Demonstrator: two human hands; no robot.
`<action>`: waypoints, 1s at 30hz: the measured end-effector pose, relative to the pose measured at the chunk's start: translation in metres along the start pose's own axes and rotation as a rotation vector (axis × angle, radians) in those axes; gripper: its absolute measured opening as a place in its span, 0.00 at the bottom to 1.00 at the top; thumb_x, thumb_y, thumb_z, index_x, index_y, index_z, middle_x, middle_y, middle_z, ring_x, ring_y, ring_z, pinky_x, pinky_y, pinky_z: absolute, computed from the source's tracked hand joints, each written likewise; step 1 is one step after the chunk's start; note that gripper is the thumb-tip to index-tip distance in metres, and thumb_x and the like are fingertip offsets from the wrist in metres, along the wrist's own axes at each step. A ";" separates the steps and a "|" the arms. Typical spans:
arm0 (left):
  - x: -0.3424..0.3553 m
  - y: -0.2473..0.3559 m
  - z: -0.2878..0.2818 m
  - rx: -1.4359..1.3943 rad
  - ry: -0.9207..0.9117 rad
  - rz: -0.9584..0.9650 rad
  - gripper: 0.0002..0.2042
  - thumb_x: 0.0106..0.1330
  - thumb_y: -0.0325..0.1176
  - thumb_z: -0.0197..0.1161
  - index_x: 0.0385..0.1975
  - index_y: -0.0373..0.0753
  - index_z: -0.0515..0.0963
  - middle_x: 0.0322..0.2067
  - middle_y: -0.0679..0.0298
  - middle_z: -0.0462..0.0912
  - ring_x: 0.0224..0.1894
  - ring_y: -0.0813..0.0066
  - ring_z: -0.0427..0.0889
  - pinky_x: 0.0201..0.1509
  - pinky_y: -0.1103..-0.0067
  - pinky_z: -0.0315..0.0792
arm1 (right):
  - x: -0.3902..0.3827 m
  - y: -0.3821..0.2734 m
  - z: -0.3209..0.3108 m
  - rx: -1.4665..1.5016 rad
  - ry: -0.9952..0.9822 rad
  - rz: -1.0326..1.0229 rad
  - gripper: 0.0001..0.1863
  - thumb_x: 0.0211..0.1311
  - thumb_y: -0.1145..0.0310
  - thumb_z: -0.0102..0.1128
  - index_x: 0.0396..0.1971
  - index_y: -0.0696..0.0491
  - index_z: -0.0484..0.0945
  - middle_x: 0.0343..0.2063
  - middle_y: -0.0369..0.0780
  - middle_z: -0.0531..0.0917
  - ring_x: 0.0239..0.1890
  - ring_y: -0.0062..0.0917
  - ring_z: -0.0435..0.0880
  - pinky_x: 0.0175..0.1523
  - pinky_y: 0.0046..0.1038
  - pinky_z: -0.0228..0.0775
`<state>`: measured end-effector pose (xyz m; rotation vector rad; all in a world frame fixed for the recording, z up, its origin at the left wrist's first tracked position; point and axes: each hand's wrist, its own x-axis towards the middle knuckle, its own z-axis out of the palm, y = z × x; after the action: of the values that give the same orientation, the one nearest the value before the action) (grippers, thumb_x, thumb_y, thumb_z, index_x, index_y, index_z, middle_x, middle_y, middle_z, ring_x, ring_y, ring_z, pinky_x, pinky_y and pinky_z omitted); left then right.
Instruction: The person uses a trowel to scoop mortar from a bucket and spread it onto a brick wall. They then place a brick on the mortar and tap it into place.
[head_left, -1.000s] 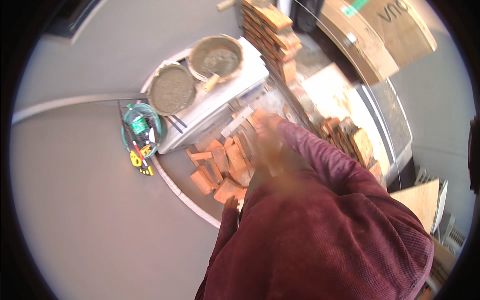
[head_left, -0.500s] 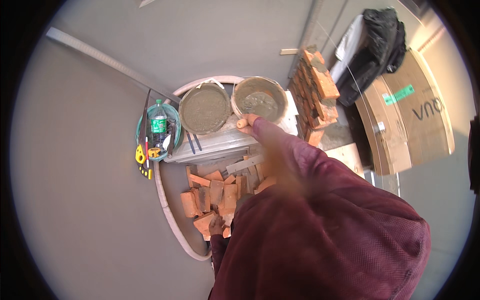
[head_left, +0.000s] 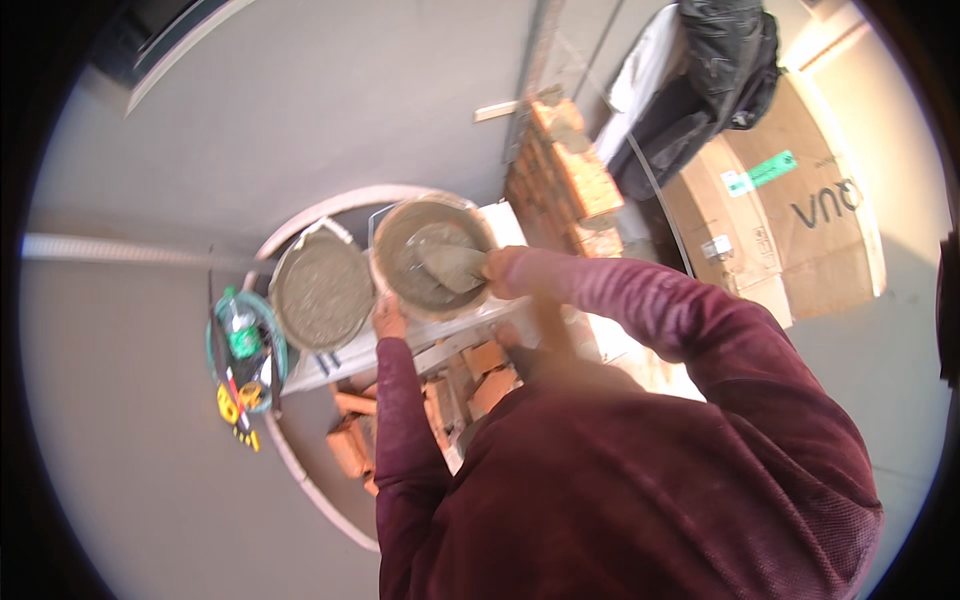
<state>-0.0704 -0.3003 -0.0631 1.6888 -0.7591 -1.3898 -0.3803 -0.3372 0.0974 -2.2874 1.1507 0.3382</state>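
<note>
My right hand (head_left: 503,271) is closed around the handle of a mortar-covered trowel (head_left: 455,264). The trowel's blade lies over the inside of a round bucket (head_left: 484,222) with wet grey mortar (head_left: 420,250) in it. At the bucket's near left side, my left hand (head_left: 389,318) grips the edge, its fingertips partly hidden against the wall. A second bucket (head_left: 283,300), filled almost to the rim with grey mortar, stands just left of that hand.
A teal basket (head_left: 281,345) with a green-labelled bottle (head_left: 240,325) and a yellow-handled saw (head_left: 228,405) is at the left. Loose bricks (head_left: 348,448) lie below the bucket stand. To the right rise a brick wall section (head_left: 575,180) and a large cardboard box (head_left: 800,210).
My left hand has come up from the loose bricks to the bucket's edge. My right hand has turned, and the trowel blade now shows inside the bucket. The view has shifted.
</note>
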 end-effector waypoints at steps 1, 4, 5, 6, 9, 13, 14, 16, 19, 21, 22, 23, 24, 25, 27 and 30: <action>0.000 -0.001 -0.001 -0.054 0.055 0.006 0.20 0.69 0.44 0.55 0.56 0.41 0.72 0.46 0.64 0.78 0.43 0.72 0.78 0.36 0.75 0.74 | -0.014 -0.033 -0.043 -0.052 0.107 0.050 0.12 0.56 0.68 0.54 0.36 0.59 0.81 0.32 0.42 0.85 0.38 0.28 0.85 0.37 0.31 0.77; 0.007 0.001 0.027 -0.297 0.011 0.043 0.16 0.69 0.30 0.55 0.55 0.39 0.73 0.43 0.65 0.80 0.35 0.77 0.79 0.32 0.83 0.73 | 0.000 -0.029 -0.073 -0.509 -0.091 0.154 0.20 0.57 0.65 0.56 0.48 0.59 0.72 0.41 0.45 0.81 0.42 0.31 0.83 0.49 0.28 0.74; 0.008 0.001 0.017 -0.234 0.009 0.066 0.16 0.68 0.29 0.55 0.55 0.39 0.73 0.42 0.66 0.80 0.34 0.79 0.78 0.31 0.84 0.72 | 0.007 -0.033 -0.079 -0.547 -0.060 0.170 0.18 0.56 0.66 0.58 0.45 0.57 0.76 0.40 0.42 0.83 0.43 0.29 0.84 0.48 0.28 0.75; 0.012 -0.001 0.005 -0.172 0.002 0.087 0.16 0.68 0.28 0.55 0.55 0.38 0.73 0.41 0.67 0.80 0.34 0.81 0.77 0.31 0.84 0.71 | 0.013 -0.037 -0.084 -0.584 -0.031 0.191 0.15 0.55 0.66 0.60 0.43 0.55 0.79 0.39 0.40 0.84 0.43 0.28 0.84 0.46 0.29 0.76; -0.006 0.018 0.031 -0.054 -0.014 0.209 0.17 0.66 0.26 0.57 0.53 0.30 0.73 0.41 0.62 0.81 0.39 0.81 0.77 0.41 0.84 0.70 | 0.042 -0.008 -0.050 -0.564 -0.028 0.251 0.13 0.53 0.67 0.62 0.40 0.53 0.82 0.38 0.39 0.85 0.45 0.27 0.84 0.45 0.29 0.78; -0.013 0.043 0.038 0.117 0.110 0.388 0.17 0.64 0.25 0.58 0.52 0.24 0.72 0.42 0.58 0.82 0.40 0.81 0.76 0.45 0.84 0.70 | 0.058 -0.004 0.001 -0.190 0.083 0.391 0.17 0.52 0.68 0.63 0.44 0.56 0.80 0.39 0.43 0.85 0.45 0.32 0.84 0.46 0.33 0.77; -0.019 0.046 0.037 0.067 0.090 0.344 0.17 0.64 0.25 0.58 0.52 0.24 0.72 0.41 0.58 0.82 0.39 0.81 0.76 0.44 0.84 0.70 | 0.049 -0.011 0.004 -0.062 0.124 0.413 0.19 0.51 0.69 0.63 0.45 0.57 0.79 0.39 0.44 0.84 0.45 0.33 0.84 0.46 0.33 0.77; -0.023 0.057 0.045 -0.035 0.032 0.270 0.18 0.64 0.25 0.58 0.51 0.23 0.72 0.40 0.58 0.82 0.38 0.80 0.77 0.43 0.83 0.70 | 0.048 -0.015 0.011 -0.002 -0.063 0.463 0.20 0.52 0.69 0.60 0.47 0.57 0.76 0.39 0.45 0.84 0.44 0.35 0.84 0.46 0.35 0.77; -0.023 0.062 0.059 0.023 0.067 0.363 0.17 0.63 0.26 0.57 0.51 0.23 0.73 0.34 0.59 0.81 0.33 0.78 0.77 0.39 0.82 0.71 | 0.036 -0.012 0.024 0.081 -0.119 0.388 0.23 0.50 0.69 0.62 0.49 0.58 0.74 0.39 0.46 0.84 0.43 0.37 0.84 0.45 0.36 0.76; -0.027 0.073 0.071 0.059 0.050 0.374 0.17 0.64 0.26 0.57 0.51 0.23 0.73 0.33 0.59 0.81 0.32 0.78 0.76 0.38 0.81 0.71 | 0.018 -0.017 0.025 0.101 -0.078 0.341 0.26 0.49 0.69 0.64 0.50 0.59 0.72 0.39 0.47 0.83 0.44 0.37 0.84 0.45 0.36 0.76; -0.029 0.079 0.076 0.090 0.038 0.364 0.17 0.64 0.26 0.57 0.51 0.24 0.73 0.33 0.59 0.81 0.32 0.78 0.76 0.37 0.81 0.71 | 0.007 -0.024 0.018 0.095 -0.049 0.337 0.27 0.48 0.69 0.65 0.51 0.59 0.71 0.39 0.47 0.83 0.44 0.36 0.83 0.46 0.35 0.76; -0.032 0.085 0.081 0.117 0.025 0.358 0.17 0.64 0.26 0.56 0.51 0.24 0.73 0.33 0.59 0.81 0.31 0.78 0.76 0.37 0.80 0.71 | -0.007 -0.032 0.006 0.086 -0.016 0.335 0.29 0.48 0.69 0.65 0.52 0.60 0.70 0.40 0.47 0.83 0.45 0.36 0.83 0.46 0.35 0.76; -0.036 0.089 0.085 0.091 0.024 0.349 0.18 0.64 0.27 0.57 0.51 0.24 0.73 0.33 0.59 0.81 0.32 0.78 0.76 0.37 0.80 0.71 | -0.019 -0.038 -0.004 -0.030 -0.021 0.299 0.30 0.49 0.68 0.65 0.54 0.60 0.68 0.41 0.47 0.82 0.46 0.34 0.83 0.46 0.34 0.76; -0.040 0.091 0.088 0.065 0.024 0.340 0.18 0.63 0.27 0.57 0.51 0.24 0.73 0.33 0.58 0.81 0.32 0.78 0.76 0.37 0.80 0.71 | -0.030 -0.044 -0.012 -0.146 -0.027 0.262 0.31 0.50 0.68 0.64 0.55 0.60 0.67 0.43 0.47 0.82 0.47 0.33 0.82 0.47 0.34 0.75; -0.039 0.091 0.087 0.103 0.026 0.335 0.18 0.64 0.27 0.57 0.52 0.25 0.72 0.35 0.57 0.80 0.33 0.77 0.76 0.35 0.79 0.72 | -0.049 -0.043 -0.023 -0.279 -0.023 0.234 0.30 0.54 0.68 0.61 0.57 0.60 0.64 0.46 0.46 0.80 0.49 0.31 0.81 0.47 0.33 0.75; -0.028 0.076 0.065 0.237 0.053 0.366 0.18 0.66 0.28 0.56 0.54 0.26 0.72 0.40 0.56 0.79 0.35 0.76 0.78 0.32 0.79 0.76 | -0.057 -0.037 -0.041 -0.320 -0.038 0.287 0.27 0.59 0.69 0.55 0.58 0.60 0.62 0.49 0.46 0.78 0.50 0.30 0.80 0.48 0.31 0.74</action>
<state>-0.1366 -0.3276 0.0116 1.6514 -1.1738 -1.0298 -0.3858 -0.3055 0.1701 -2.3661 1.4994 0.7181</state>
